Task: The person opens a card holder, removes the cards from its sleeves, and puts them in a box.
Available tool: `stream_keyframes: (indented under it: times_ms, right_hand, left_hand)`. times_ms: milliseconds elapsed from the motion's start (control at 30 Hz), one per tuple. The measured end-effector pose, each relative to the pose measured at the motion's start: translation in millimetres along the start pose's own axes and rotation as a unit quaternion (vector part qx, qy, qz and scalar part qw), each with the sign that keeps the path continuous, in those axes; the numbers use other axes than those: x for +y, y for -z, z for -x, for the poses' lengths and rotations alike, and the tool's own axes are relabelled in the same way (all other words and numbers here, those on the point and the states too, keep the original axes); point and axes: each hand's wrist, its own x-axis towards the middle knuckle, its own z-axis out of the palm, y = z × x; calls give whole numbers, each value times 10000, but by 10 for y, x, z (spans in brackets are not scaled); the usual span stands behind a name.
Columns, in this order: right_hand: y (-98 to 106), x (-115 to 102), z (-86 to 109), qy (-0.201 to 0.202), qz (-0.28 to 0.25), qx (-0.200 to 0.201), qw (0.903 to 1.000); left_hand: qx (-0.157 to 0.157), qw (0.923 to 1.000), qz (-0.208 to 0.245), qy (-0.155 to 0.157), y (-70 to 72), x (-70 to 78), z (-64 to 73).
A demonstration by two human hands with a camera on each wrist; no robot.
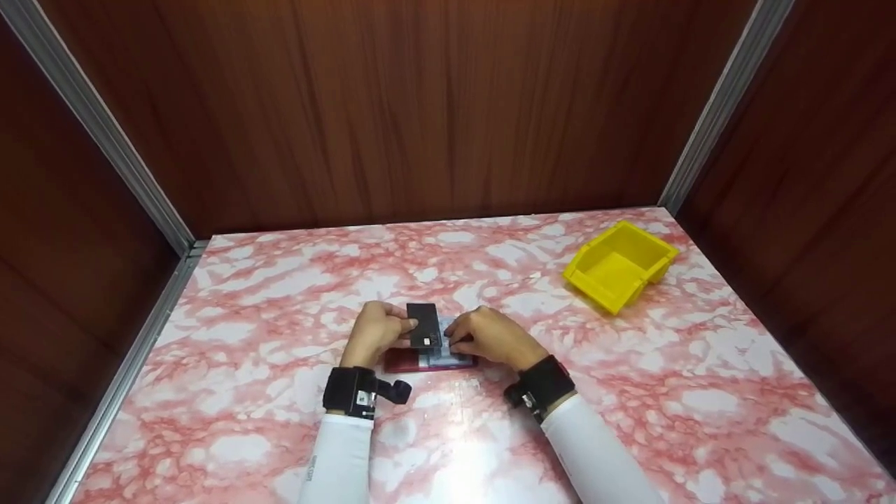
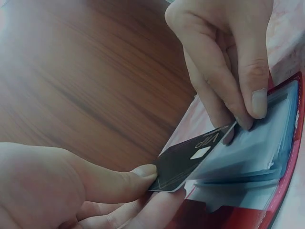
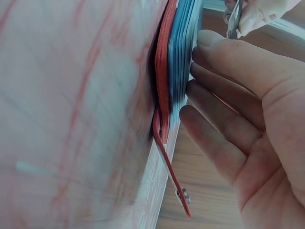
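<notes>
My left hand (image 1: pixel 381 327) pinches a black bank-style card (image 2: pixel 193 162) by its near end, thumb on top and fingers beneath. The card bears "VIP" lettering and a small pale chip square. Its far corner reaches the fingertips of my right hand (image 1: pixel 493 336). Below lies an opened red card holder (image 2: pixel 291 164) with a stack of clear bluish sleeves (image 2: pixel 252 145). Thumb and index fingertips of the right hand pinch at the top sleeve's edge, while its other fingers lie loosely bent alongside. In the right wrist view, a strap with a metal snap (image 3: pixel 183 195) sticks out from the holder.
A yellow plastic bin (image 1: pixel 619 269) stands at the back right of the pink-and-white marbled table (image 1: pixel 280 420). Brown wood-grain panels (image 1: pixel 434 112) enclose the table at the back and sides, with metal corner posts (image 1: pixel 728 105).
</notes>
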Motion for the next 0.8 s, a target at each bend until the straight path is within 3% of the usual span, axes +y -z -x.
stream_keyframes:
  times_ms: [467,667,800]
  right_hand:
    - [40,-1,24,-352,-101,31,9993]
    - [79,-78,10,-989,-395,654,9922]
    - [112,-125,-1,-1422,-944,791,9821]
  left_hand:
    - [-102,9996,267,-74,-57,-17,-22]
    - [-126,9987,444,-197,-86,-2,-13]
    - [-173,9985,467,-229,-116,34,-5]
